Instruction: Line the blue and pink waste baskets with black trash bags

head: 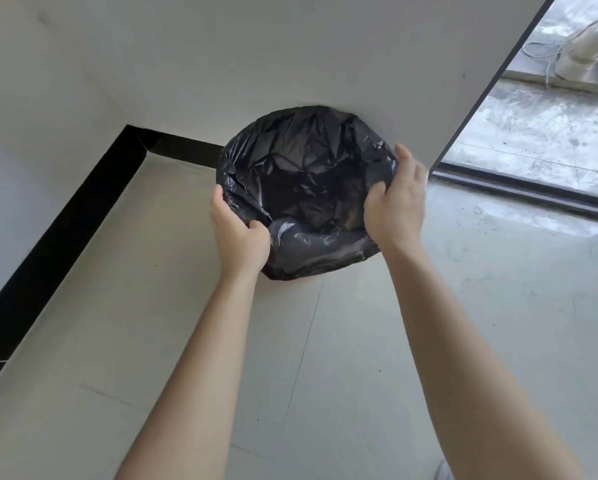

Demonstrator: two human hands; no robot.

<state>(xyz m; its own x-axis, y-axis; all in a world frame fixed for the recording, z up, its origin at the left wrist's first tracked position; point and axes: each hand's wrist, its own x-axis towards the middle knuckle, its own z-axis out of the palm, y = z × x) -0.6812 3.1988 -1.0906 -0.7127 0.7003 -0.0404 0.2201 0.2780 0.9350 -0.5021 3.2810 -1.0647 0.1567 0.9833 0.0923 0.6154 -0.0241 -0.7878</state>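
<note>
Thin, crinkled, glossy film on the black trash bag (308,174): likely near weightless, limp, slick between fingertips, and easy to tear if dragged over a hard edge. Spread open over a round waste basket, hem folded outward and hiding the rim all the way round; basket colour impossible to tell, no blue or pink showing anywhere. Standing on the pale tiled floor (325,375), hard against the white wall (256,64) at its 12 o'clock.

Left hand (238,233) at the bag's 8 o'clock, fingers curled shut on the folded hem, thumb pressing over it from the inside. Right hand (396,202) at 3 o'clock, thumb inside the mouth and fingers wrapped down the outside, pinching film against what is presumably the rim beneath.

Best purchase: the doubled hem, taken at opposite sides and pulled down evenly; a one-sided tug would probably slide the film off. Basket itself probably light enough to shift under a hard pull.

No brand, label or writing readable on bag, wall or floor.

Black skirting (65,237) from 9 toward 7 o'clock; a pale shoe (581,53) beyond the glass door (533,133) at 2 o'clock.
</note>
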